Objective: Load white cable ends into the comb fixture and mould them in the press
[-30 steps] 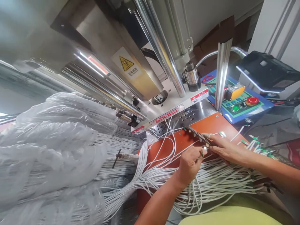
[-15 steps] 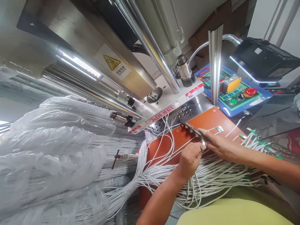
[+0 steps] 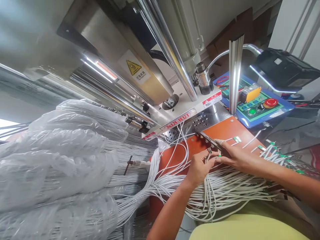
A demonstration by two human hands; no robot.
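Observation:
My left hand point(image 3: 199, 166) is closed in a pinch around a small metal-ended cable connector point(image 3: 209, 151), close to the metal bar's lower edge. My right hand point(image 3: 236, 156) grips the near end of a dark, narrow metal bar point(image 3: 205, 137) with small slots or pieces along its side. The bar slants over the orange-red work surface point(image 3: 236, 128), its far end near the press. A small green piece shows by my right fingertips. Below both hands spreads a thick bundle of white cables point(image 3: 175, 183); my fingers partly hide the connector.
The press point(image 3: 178, 120), with a hot-surface warning label, stands just beyond the bar. A blue control box point(image 3: 287, 108) with buttons sits at right. Green-ended cables point(image 3: 272, 150) lie on the right; plastic-wrapped cable bundles point(image 3: 75, 160) fill the left.
My left hand has shifted left along the bar, and the connector in its pinch now points upward beside it. My right hand keeps its hold on the bar. The camera view has shifted slightly.

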